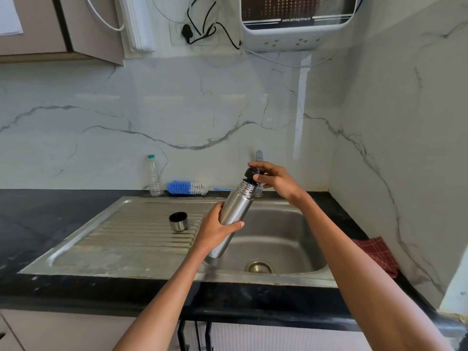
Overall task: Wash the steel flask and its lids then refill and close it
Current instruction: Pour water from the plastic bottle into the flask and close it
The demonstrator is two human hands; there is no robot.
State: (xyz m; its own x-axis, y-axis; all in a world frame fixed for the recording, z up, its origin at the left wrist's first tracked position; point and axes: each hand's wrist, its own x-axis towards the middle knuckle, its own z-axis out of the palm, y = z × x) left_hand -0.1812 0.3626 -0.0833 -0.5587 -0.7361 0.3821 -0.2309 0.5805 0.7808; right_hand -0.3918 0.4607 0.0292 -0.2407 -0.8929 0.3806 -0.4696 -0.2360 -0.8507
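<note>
Over the sink basin (291,239), the steel flask (234,211) is held tilted, neck up and to the right, base low near the basin's left wall. Left hand (215,228) grips the flask body at mid-height, fingers wrapped behind it, thumb across the front. Right hand (272,179) is at the neck; its fingers pinch the black inner lid (250,173), which sits at the threaded mouth. Whether that lid is seated or lifted free cannot be told. Steel cup lid (178,221) stands mouth-up on the ribbed drainboard (126,231), well apart from both hands. Behind, on the dark surface (38,216), lie a blue-and-white bottle brush (187,187) and an upright plastic bottle (155,176).
</note>
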